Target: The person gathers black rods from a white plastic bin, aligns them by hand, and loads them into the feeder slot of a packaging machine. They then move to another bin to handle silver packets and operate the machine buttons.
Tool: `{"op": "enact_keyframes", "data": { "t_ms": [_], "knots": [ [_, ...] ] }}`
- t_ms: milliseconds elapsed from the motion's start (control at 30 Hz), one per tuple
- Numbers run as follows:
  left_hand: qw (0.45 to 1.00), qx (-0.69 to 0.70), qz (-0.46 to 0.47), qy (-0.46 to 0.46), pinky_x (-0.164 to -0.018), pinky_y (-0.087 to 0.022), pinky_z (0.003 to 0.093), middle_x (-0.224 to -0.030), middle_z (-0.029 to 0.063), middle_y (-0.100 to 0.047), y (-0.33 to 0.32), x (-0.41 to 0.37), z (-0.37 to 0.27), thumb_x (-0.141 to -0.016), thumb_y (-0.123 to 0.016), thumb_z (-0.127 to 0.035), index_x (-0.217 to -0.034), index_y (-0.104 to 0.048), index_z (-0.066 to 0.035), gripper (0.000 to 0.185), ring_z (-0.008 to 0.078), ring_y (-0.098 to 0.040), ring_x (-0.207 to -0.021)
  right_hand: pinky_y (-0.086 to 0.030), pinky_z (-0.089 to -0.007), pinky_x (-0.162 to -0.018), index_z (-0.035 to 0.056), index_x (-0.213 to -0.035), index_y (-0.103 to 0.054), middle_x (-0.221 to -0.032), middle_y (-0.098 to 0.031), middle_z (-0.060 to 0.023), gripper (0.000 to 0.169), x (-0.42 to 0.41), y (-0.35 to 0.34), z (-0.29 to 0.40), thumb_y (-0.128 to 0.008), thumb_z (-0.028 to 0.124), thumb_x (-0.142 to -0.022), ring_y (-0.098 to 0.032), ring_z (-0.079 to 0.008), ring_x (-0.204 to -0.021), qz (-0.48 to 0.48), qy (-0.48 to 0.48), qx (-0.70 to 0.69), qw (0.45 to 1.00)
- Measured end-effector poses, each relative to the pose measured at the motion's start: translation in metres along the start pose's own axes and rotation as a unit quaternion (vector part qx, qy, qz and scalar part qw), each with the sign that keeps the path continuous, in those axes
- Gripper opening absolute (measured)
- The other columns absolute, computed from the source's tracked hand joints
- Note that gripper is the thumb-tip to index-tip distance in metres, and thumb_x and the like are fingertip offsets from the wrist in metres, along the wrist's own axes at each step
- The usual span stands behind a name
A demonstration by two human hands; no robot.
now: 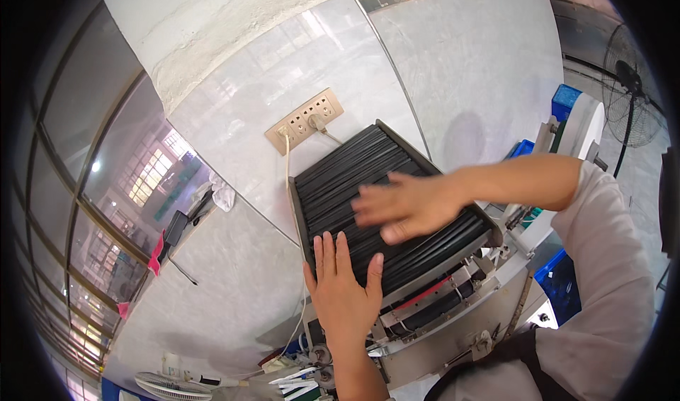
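Many thin black strips (345, 183) lie side by side in a tray-like metal hopper (406, 289) on top of a machine. My left hand (342, 287) rests flat on the near left part of the strips, its fingers spread and pointing away from me. Over the middle and right of the strips is my right hand (406, 207), slightly blurred, palm down with fingers apart; whether it touches them I cannot tell. Neither hand grips anything. Below the hopper's near edge, a red bar (422, 293) and a dark roller (438, 313) show on the machine.
Behind the hopper, a socket panel (305, 119) with plugged-in cables is on the wall. A white cable runs down the hopper's left side. Blue bins (560, 284) stand at right, near a black standing fan (629, 77). Another fan (172, 387) lies at lower left. A black adapter (176, 228) sits on a ledge.
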State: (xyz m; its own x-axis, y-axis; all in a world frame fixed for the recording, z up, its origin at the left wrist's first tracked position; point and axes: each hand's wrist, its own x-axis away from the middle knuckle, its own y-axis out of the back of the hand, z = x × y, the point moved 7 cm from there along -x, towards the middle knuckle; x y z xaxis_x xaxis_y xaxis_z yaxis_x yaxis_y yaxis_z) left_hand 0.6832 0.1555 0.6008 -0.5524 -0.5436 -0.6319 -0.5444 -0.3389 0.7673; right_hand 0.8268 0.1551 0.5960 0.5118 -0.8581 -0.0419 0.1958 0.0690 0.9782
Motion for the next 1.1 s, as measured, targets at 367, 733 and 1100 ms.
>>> {"op": "enact_keyframes", "data": {
  "t_ms": [367,733,1100],
  "knots": [
    [0.998,-0.019,-0.038,0.046,-0.1,-0.021,0.0465,-0.125,0.0192,-0.042,0.008,-0.003,-0.004,-0.079,-0.055,-0.041,-0.122,-0.041,-0.001,0.06,0.0327,-0.032,-0.122,-0.015,-0.0559,-0.099,0.0152,-0.133,-0.028,-0.139,-0.023,-0.0095,0.073,-0.138,0.031,-0.188,-0.02,0.066,-0.081,-0.015,-0.0278,-0.13,-0.02,-0.277,0.031,0.96],
    [0.997,-0.006,-0.065,0.046,-0.097,-0.025,0.0465,-0.118,0.0181,-0.048,0.007,-0.003,0.001,-0.079,-0.056,-0.039,-0.119,-0.042,0.0,0.058,0.0336,-0.038,-0.118,-0.007,-0.0556,-0.102,0.0126,-0.137,-0.014,-0.141,-0.013,-0.0131,0.093,-0.112,0.009,-0.151,-0.024,0.077,-0.071,-0.008,-0.0303,-0.131,0.005,-0.259,0.065,0.964],
    [0.997,-0.007,-0.064,0.031,-0.095,-0.028,0.0467,-0.114,0.0195,-0.051,0.001,0.003,0.004,-0.08,-0.053,-0.038,-0.112,-0.05,0.0,0.05,0.0322,-0.041,-0.116,-0.004,-0.0473,-0.104,0.0023,-0.136,-0.01,-0.142,-0.005,-0.0177,0.094,-0.01,-0.019,-0.038,-0.016,0.074,-0.075,-0.001,-0.0278,-0.132,0.052,-0.126,0.017,0.991]
  ]
}}
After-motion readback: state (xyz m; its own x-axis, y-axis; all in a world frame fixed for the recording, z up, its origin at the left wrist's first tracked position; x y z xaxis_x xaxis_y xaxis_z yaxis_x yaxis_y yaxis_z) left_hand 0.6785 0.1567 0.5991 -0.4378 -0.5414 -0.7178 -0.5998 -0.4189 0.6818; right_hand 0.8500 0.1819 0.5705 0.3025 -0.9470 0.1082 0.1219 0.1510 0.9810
